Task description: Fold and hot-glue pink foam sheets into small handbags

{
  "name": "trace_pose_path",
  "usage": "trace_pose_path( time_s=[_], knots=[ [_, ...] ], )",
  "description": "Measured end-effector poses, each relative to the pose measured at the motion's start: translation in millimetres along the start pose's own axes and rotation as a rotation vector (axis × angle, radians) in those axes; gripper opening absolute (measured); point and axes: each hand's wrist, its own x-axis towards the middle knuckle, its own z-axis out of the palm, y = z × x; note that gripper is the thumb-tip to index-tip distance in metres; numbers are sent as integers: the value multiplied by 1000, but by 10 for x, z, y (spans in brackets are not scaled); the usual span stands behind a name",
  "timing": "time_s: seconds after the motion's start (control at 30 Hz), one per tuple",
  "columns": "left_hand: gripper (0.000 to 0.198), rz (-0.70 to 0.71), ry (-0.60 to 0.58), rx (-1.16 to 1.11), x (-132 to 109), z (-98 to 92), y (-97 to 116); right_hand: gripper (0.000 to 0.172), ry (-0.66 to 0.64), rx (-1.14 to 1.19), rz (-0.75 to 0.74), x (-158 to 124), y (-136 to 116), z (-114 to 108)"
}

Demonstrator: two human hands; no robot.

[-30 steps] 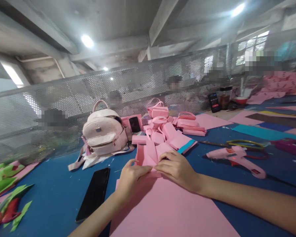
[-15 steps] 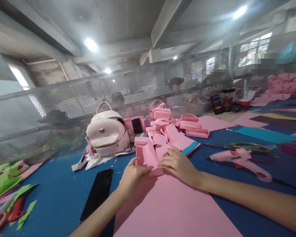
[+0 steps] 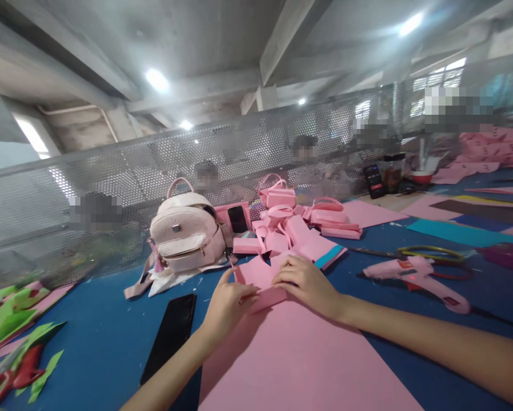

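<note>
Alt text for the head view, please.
The left hand and right hand hold a folded pink piece at the far end of a pink sheet, on a blue table. A backpack stands beyond; a glue gun lies to the right.

I've got matt, smooth, paper-like stock on the folded pink piece (image 3: 271, 299) and the large flat pink sheet (image 3: 308, 359), and there's a glossy, glass-like face on the black slab-shaped phone (image 3: 171, 324)! Over right, my feed shows smooth plastic on the pink pistol-shaped glue gun (image 3: 426, 275); behind, dull metal on the long grey perforated panel (image 3: 248, 142).
</note>
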Motion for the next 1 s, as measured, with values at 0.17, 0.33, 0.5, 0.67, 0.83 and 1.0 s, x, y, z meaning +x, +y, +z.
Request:
trace_pose_path(
  time_s=[0.17,0.33,0.5,0.67,0.83,1.0],
  knots=[
    [19,-142,-149,-211,30,-74,-77,25,-19,15,-1,-5,126,-80],
    [28,-113,-192,-224,40,-142,-54,28,-33,37,-19,-29,183,-77],
    [26,-47,-247,-161,98,-336,-29,30,-66,23,-39,-43,195,-82],
    [19,66,-256,-40,143,-409,-6,26,-77,-4,-37,-52,202,-81],
    [24,185,-185,250,119,-329,116,22,-70,-27,-47,-61,195,-80],
    [23,58,-223,347,98,-272,258,22,-60,-37,-78,-74,220,-73]
  ],
)
